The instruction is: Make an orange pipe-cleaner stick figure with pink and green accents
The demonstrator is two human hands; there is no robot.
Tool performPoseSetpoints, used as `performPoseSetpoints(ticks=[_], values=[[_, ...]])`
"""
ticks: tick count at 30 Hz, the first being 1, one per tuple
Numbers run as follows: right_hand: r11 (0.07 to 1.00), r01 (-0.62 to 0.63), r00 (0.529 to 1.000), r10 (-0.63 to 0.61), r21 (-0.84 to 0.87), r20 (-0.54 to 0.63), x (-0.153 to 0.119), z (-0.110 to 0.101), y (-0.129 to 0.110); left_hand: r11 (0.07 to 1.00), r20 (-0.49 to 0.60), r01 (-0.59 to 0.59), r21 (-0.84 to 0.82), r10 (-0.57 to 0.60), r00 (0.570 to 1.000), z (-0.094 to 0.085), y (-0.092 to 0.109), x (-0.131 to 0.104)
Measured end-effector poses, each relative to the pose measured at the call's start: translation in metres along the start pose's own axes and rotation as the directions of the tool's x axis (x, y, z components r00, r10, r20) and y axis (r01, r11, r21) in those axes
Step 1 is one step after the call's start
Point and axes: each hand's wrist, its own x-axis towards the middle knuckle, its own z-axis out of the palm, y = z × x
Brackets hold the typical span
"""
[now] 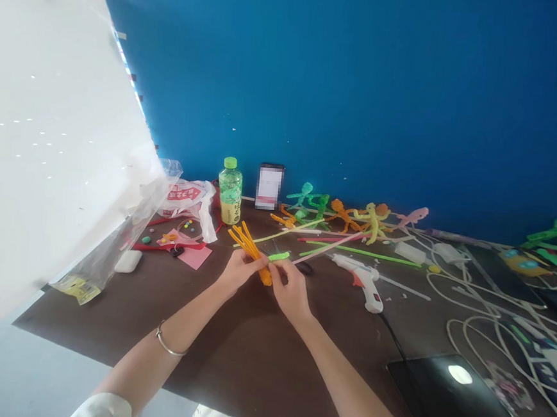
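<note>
Above the middle of the dark table, my left hand [242,270] has its fingers closed round a bundle of orange pipe cleaners [244,238]. The loose ends fan out up and to the left, and a thicker orange part [266,276] shows below, between the hands. My right hand [290,290] is pinched close beside it, touching or nearly touching the orange piece; what lies between its fingertips is too small to make out. Just behind the fingertips is a short, fuzzy bright green piece [279,256].
A white glue gun [366,283] lies right of the hands, near a black tablet [447,392] and tangled white cables. Behind stand a green-capped bottle [230,192], a phone [269,187] and several pipe-cleaner figures [372,222]. Plastic bags [187,198] lie left.
</note>
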Motion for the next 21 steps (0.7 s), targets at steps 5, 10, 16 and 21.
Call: performPoseSetpoints(ticks=[5,10,16,21], values=[[0.854,0.36,0.932,-0.345,-0.376,0.11,0.002,-0.008,0.003,0.999,-0.023,0.03,0.015,-0.029,0.999,0.003,0.001,-0.001],[0.511,0.597,0.792,-0.496,-0.618,0.356,0.007,-0.019,0.002,0.99,-0.027,0.136,-0.027,-0.136,0.99,0.001,-0.001,0.003],[0.522,0.613,0.773,-0.551,-0.593,0.314,0.011,-0.024,0.002,0.976,0.138,0.219,0.015,-0.219,0.966,-0.005,0.0,0.006],[0.635,0.6,0.799,-0.503,-0.486,0.33,0.012,-0.026,0.003,0.984,0.288,0.17,0.062,-0.181,0.94,-0.009,0.002,0.007]])
